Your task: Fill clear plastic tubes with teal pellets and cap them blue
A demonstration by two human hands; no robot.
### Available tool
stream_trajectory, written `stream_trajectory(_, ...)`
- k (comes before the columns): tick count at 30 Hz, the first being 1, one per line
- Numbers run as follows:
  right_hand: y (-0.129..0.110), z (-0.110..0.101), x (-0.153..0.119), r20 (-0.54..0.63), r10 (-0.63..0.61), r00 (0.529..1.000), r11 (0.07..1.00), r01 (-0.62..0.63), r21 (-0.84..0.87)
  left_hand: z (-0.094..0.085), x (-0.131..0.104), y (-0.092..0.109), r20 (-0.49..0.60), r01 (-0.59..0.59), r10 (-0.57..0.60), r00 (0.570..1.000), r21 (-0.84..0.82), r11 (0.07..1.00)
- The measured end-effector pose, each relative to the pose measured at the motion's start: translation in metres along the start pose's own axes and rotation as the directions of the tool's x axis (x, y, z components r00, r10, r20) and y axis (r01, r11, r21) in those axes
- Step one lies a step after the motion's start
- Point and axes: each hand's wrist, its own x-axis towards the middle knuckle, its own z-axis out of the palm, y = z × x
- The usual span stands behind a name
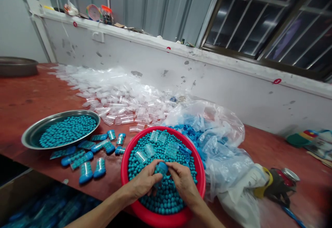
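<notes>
Over a red basin (201, 172) of blue beads (168, 198), my left hand (145, 181) is wrapped round a small clear bottle with a blue cap (162, 167). The fingers of my right hand (183, 181) are pinched at the right side of that cap. My left fingers hide most of the bottle's body. Several empty clear bottles (149, 149) lie on the beads, along with loose blue caps (185, 151) near the basin's right rim.
Filled bottles (85, 172) lie left of the basin, near a metal bowl of beads (94, 114). Behind are heaped clear bottles (124, 108). A plastic bag (220, 152) with blue caps stands right. Below the table's left edge, a box holds filled bottles (44, 207).
</notes>
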Motion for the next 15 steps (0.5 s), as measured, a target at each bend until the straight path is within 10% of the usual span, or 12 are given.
stream_trajectory(15, 0.0071, 0.0102, -0.0041, -0.018, 0.148, 0.989, 0.985, -0.146, 0.087, 0.0023, -0.0044, 0.0084, -0.034, 0.009, -0.011, 0.999, -0.071, 0.997)
